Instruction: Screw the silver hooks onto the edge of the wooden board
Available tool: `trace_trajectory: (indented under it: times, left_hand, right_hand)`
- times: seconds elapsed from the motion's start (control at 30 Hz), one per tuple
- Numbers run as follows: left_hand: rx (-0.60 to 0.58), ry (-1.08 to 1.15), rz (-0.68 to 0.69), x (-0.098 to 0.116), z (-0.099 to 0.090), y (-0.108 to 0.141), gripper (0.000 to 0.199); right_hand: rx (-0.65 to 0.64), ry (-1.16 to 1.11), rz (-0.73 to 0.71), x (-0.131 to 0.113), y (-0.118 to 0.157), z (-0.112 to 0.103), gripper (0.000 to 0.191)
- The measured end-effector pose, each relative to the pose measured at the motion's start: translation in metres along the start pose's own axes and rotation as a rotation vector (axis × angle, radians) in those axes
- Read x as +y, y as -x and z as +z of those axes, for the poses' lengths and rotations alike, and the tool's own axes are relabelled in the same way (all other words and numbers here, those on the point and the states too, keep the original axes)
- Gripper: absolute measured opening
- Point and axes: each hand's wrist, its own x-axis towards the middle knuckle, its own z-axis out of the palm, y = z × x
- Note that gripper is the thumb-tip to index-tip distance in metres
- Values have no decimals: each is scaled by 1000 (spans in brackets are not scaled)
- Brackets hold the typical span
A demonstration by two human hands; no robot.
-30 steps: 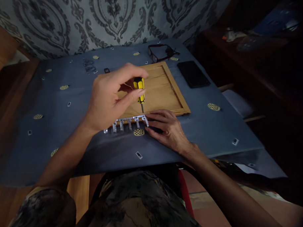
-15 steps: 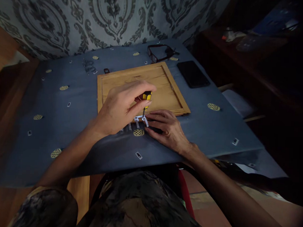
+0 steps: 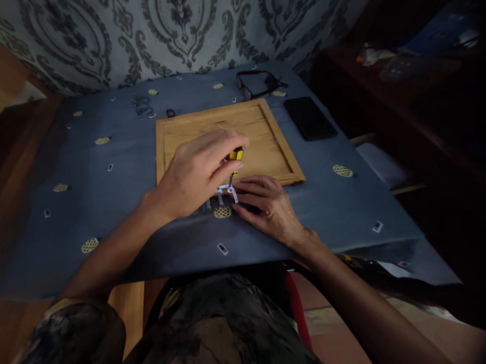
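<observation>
Yellow-and-black screwdriver (image 3: 236, 154) is held in the left hand (image 3: 191, 172), its handle gripped between thumb and curled fingers. Shaft is pointed down, long axis close to upright, handle tipped slightly toward the table's far edge. Tip is brought to the right end of the metal hook rail (image 3: 221, 194); whether a screw head is engaged cannot be told at this size.

Rail is laid along the near edge of the framed wooden panel (image 3: 245, 123), long axis left to right, hooks turned toward the near edge of the table (image 3: 127, 188). Its left part is hidden by the left hand.

Right hand (image 3: 272, 209) is rested just beside the rail's right end, nearer to it than the left fingers, which are kept above on the handle. Right thumb is set somewhat apart from the fingers; whether anything is pinched there cannot be told.

Toward the far right corner, eyeglasses (image 3: 248, 95) and a black smartphone (image 3: 310, 119) are seen, both clear of the panel.
</observation>
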Motion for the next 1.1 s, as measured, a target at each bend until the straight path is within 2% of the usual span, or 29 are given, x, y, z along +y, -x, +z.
trace_trajectory:
  times: [0.3,0.63,1.1]
  left_hand:
    - [12,47,29,4,0,0,19]
    - [-12,146,-31,2,4,0,22]
    - [43,94,-30,-1,9,1,20]
  right_hand:
    - [-5,20,-23,0,0,0,15]
    - [-13,23,-8,0,0,0,14]
    - [-15,10,8,1,1,0,16]
